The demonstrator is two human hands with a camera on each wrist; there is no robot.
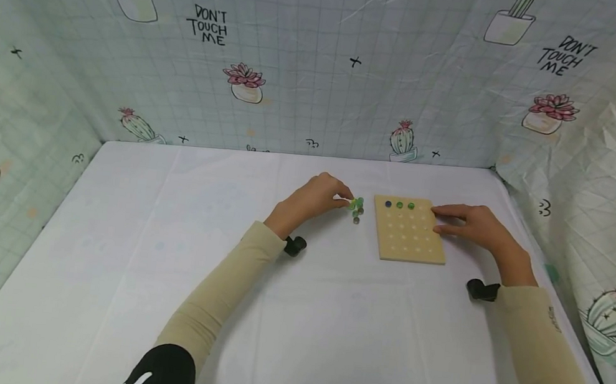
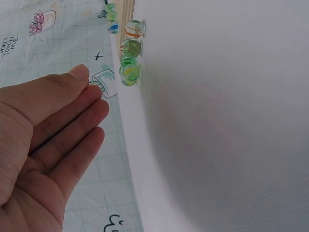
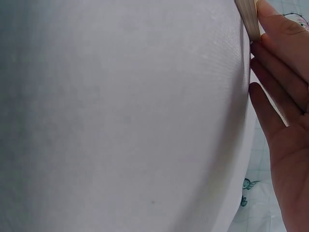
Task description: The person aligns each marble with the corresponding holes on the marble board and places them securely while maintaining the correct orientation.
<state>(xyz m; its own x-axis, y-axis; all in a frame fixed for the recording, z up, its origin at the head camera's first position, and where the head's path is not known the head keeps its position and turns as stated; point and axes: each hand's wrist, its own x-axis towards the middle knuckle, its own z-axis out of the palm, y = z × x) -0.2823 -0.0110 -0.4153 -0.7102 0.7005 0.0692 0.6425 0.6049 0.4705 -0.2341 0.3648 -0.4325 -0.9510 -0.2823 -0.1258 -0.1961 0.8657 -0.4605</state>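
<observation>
My left hand (image 1: 316, 194) reaches toward a small cluster of glass marbles (image 1: 359, 210), its fingertips right at the cluster's left side. In the left wrist view the left hand (image 2: 53, 125) has its thumb close to its fingers, beside several green and orange-streaked marbles (image 2: 131, 48). Right of the cluster lies a square wooden board (image 1: 406, 243) with rows of shallow dimples. One blue marble (image 1: 388, 204) and two green marbles (image 1: 405, 205) sit in its far row. My right hand (image 1: 474, 224) touches the board's right edge with thumb and extended fingers (image 3: 265, 108).
A white cloth covers the table (image 1: 189, 305). Printed curtains (image 1: 310, 61) rise behind it and along both sides. Black wrist cameras (image 1: 295, 246) are strapped at each wrist, close over the cloth.
</observation>
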